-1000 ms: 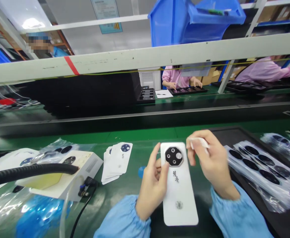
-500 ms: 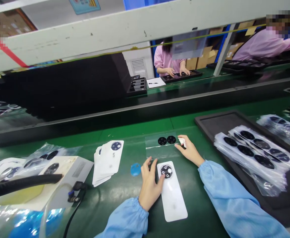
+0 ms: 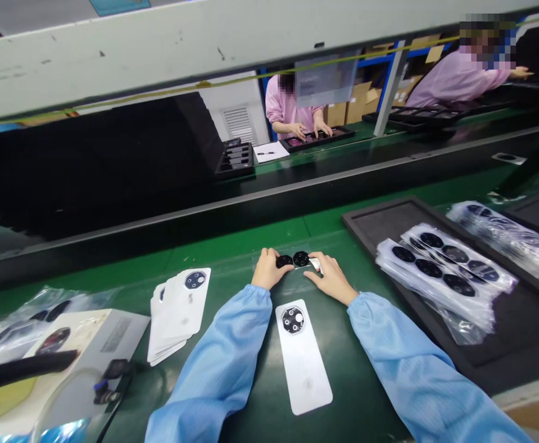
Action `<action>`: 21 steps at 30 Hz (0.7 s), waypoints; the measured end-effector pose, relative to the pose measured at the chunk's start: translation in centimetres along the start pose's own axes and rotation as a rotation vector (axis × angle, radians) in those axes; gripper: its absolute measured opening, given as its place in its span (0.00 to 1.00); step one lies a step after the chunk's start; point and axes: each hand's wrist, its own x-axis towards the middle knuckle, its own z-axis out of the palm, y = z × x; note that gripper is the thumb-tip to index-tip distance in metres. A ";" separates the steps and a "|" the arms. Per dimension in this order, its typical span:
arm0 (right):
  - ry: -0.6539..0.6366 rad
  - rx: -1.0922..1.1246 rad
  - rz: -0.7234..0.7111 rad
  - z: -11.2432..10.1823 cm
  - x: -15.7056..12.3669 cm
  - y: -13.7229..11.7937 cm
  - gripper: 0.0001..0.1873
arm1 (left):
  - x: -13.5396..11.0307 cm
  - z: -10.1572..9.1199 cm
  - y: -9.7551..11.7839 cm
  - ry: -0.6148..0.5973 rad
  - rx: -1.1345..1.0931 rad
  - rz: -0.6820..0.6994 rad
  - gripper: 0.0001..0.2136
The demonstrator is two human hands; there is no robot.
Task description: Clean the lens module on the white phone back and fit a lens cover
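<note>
A clear film strip with two round black camera lens covers (image 3: 301, 259) lies on the green bench. My left hand (image 3: 267, 269) is at its left end, thumb and fingers closed around the film's edge beside the left black cover (image 3: 284, 261). At the right end is my right hand (image 3: 330, 279), with a small white piece (image 3: 314, 264) between thumb and fingers; its exact kind is unclear. Nearer to me, between my forearms, a white phone back cover (image 3: 307, 369) lies flat, a black camera ring at its top. Neither hand touches it.
Left stands a stack of white back covers (image 3: 177, 317), beyond it a white box-like device (image 3: 107, 344) with a hose. A dark tray (image 3: 519, 363) on the right bears bagged lens covers (image 3: 440, 283). Across a raised ledge (image 3: 232, 200), two people in pink work.
My left hand has moved from the phone back cover up to the film strip. The blue round piece is out of sight, near where my left sleeve lies. The whole view has shifted slightly.
</note>
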 end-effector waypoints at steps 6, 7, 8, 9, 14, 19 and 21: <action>0.008 -0.007 -0.009 0.1 -0.1 0.1 0.17 | 1.4 -1.4 0.9 -0.151 0.154 -0.055 0.14; 0.010 -0.008 -0.010 0.1 -0.1 0.1 0.17 | 1.5 -1.7 1.2 -0.168 0.178 -0.058 0.14; 0.012 -0.009 -0.012 0.1 -0.1 0.1 0.16 | 1.5 -1.9 1.6 -0.178 0.202 -0.061 0.14; 0.013 -0.011 -0.013 0.1 -0.1 0.1 0.16 | 1.5 -2.1 2.1 -0.183 0.226 -0.064 0.15; 0.019 -0.021 -0.020 0.1 0.0 0.1 0.16 | 0.2 -2.6 5.1 -0.169 0.321 -0.073 0.17; 0.028 -0.041 -0.039 0.4 0.1 0.5 0.16 | -1.4 -2.0 7.1 -0.122 0.367 -0.092 0.16; 0.035 -0.048 -0.045 0.5 0.1 0.6 0.16 | -1.9 -1.7 7.2 -0.097 0.362 -0.082 0.17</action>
